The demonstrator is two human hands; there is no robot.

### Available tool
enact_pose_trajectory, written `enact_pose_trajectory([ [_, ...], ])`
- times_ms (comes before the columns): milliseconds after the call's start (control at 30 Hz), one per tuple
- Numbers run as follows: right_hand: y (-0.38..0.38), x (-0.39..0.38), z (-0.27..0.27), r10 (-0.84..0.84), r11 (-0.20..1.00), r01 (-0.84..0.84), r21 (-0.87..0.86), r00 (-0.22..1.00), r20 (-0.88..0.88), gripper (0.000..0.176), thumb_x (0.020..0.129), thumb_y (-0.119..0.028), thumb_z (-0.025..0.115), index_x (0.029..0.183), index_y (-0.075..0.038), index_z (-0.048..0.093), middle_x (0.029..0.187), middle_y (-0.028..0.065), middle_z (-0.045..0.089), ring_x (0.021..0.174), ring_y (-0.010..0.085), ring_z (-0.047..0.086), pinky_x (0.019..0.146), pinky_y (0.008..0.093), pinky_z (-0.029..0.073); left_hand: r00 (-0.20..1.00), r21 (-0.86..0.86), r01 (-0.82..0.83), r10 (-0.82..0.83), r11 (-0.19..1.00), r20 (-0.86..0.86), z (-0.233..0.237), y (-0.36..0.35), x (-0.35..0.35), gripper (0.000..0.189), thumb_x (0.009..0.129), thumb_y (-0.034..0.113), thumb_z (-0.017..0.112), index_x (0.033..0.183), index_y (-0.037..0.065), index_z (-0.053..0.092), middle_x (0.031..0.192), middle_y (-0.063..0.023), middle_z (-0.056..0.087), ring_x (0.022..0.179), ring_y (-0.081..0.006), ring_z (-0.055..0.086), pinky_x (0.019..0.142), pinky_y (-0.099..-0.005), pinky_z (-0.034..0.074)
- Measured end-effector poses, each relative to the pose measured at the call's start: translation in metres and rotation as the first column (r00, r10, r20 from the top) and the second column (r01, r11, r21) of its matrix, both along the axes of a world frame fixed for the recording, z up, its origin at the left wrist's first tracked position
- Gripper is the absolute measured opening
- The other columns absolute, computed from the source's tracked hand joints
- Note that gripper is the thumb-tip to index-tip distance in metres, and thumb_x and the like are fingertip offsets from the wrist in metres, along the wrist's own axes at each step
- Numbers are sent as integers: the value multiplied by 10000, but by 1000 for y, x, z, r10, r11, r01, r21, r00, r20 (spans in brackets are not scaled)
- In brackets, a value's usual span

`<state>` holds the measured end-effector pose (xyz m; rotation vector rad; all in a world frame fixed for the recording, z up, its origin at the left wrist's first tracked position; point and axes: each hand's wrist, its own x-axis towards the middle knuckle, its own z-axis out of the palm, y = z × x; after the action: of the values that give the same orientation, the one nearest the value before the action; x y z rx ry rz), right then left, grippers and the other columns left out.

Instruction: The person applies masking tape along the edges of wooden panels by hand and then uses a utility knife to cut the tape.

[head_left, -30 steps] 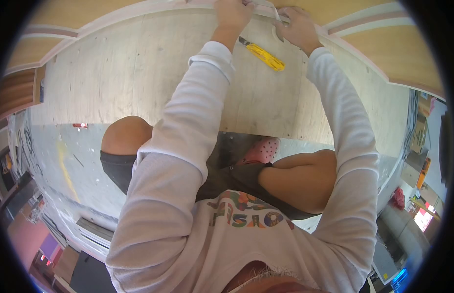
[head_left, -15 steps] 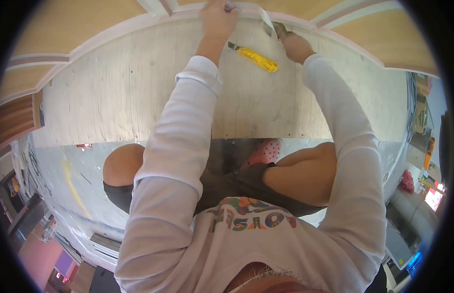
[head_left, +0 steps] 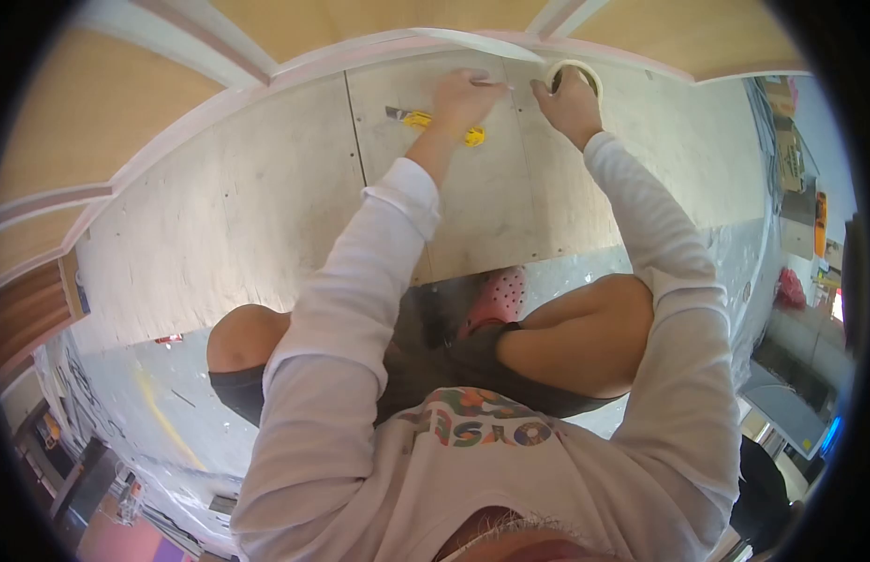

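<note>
My right hand [head_left: 571, 105] is closed around a roll of pale masking tape [head_left: 596, 77], fingers inside its ring. A loose white strip of tape [head_left: 477, 42] stretches along the pink-edged frame towards the roll. My left hand [head_left: 461, 101] hovers over the board to the left of the roll, its fingers pointing right. Motion blurs those fingers, so their grip cannot be made out. Below that hand lies a yellow utility knife [head_left: 474, 137] with its blade out to the left; the hand covers its middle.
A pale plywood board [head_left: 266, 206] spans the space before my knees. Beyond it stands a tan panel with white and pink frame strips [head_left: 206, 42]. A pink clog [head_left: 499, 298] shows under me. Cardboard boxes [head_left: 789, 155] and a red bundle [head_left: 789, 288] lie at right.
My left hand has come off the frame edge and moved right and nearer, now over the knife. My right hand still holds the roll, now turned so its ring shows. The view has shifted.
</note>
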<state>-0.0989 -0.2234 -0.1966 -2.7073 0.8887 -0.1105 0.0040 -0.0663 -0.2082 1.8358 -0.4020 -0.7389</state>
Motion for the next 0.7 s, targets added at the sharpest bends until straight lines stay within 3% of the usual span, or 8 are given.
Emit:
enact_pose_trajectory([
  [33,2,-4,-2,32,999,-34,11,993,112,473,811,-354,623,997,65,506,861,253,641,815,388,631,731,459,501,1000,-6,6,-6,1000,-2,-1,-11,-10,380,769,219,729,1046,-17,623,988,-128,664,931,-223,635,810,-348,506],
  [100,5,-11,0,75,997,-80,11,973,217,477,811,-347,622,997,71,488,835,255,641,797,391,633,714,455,504,836,-383,-111,-122,917,-535,-4,-28,-22,539,827,167,685,1255,-60,449,1165,-157,580,1054,-244,582,906,-369,476],
  [200,11,-21,16,49,988,-64,138,992,113,446,812,-305,610,1021,63,468,812,238,645,779,401,630,698,451,504,760,-595,-157,-288,788,-582,-19,-41,-24,619,843,62,640,1355,-47,311,1279,-173,488,1125,-292,533,948,-405,455],
  [267,4,-25,26,149,989,-147,26,985,-91,383,819,-277,598,1004,39,484,806,219,651,760,381,636,700,449,498,741,-604,-201,-283,771,-609,-23,-45,-26,589,844,34,625,1346,-43,328,1277,-173,485,1131,-297,527,955,-417,451],
  [300,-3,-26,30,152,988,-149,33,984,-91,383,819,-277,598,1004,39,484,806,219,651,760,381,636,700,449,498,721,-615,-235,-289,752,-630,-23,-46,-27,560,846,5,611,1337,-39,345,1275,-172,481,1137,-302,521,962,-428,446],
  [400,-17,-26,44,372,880,-392,-266,920,-125,256,825,-219,592,981,-31,513,782,152,662,727,316,649,732,415,476,704,-587,-342,-214,734,-677,-21,-49,-24,497,858,36,613,1301,-13,393,1270,-147,484,1139,-303,518,959,-452,442],
  [633,-28,-16,22,312,859,-306,-411,948,-54,286,818,-228,640,999,-48,511,800,128,669,791,306,641,769,430,457,702,-667,-286,-323,688,-635,-16,-71,-13,402,884,90,601,1255,31,456,1247,-97,512,1110,-280,534,964,-454,423],
  [700,-28,-12,19,273,871,-275,-407,960,-65,254,823,-198,618,978,-37,498,964,169,648,918,317,627,823,430,464,667,-673,-337,-338,658,-664,-16,-85,-15,303,891,114,601,1171,42,512,1167,-76,569,1090,-235,544,938,-444,428],
])
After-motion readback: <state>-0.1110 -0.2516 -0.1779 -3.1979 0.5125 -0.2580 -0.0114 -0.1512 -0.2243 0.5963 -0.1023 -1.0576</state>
